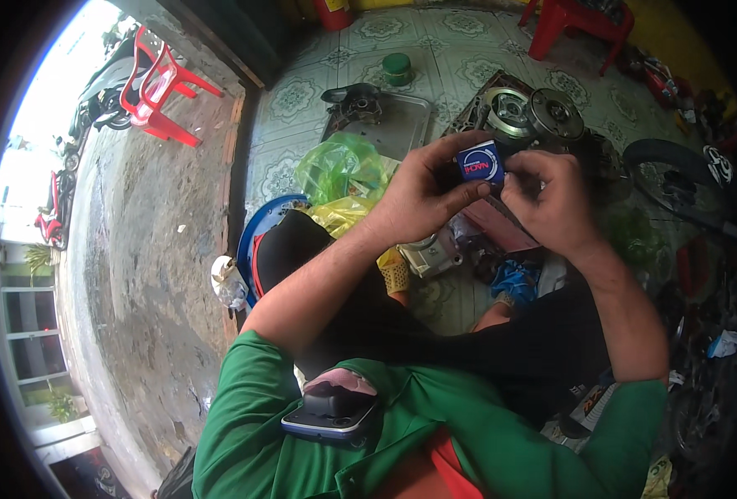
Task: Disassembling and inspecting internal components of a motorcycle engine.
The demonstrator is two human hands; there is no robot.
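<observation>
I hold a small blue-and-white cardboard box point(477, 160) up in front of me. My left hand point(435, 187) grips it, with fingers around the top and left side and the thumb along the bottom. My right hand point(543, 191) has its curled fingers and thumb at the box's right end. Just behind the box are round metal engine parts point(508, 116). Under my hands lie a pale metal casing point(428, 256) and a flat pink piece point(506, 229), partly hidden by my wrists and other items.
Green point(335, 162) and yellow point(343, 216) plastic bags, a metal tray point(406, 129), a blue basin point(264, 216) and a green tub point(397, 69) sit on the tiled floor. A tyre point(664, 154) lies at right. Red chairs point(177, 138) point(585, 25) stand behind; motorbikes point(115, 108) are outside at left.
</observation>
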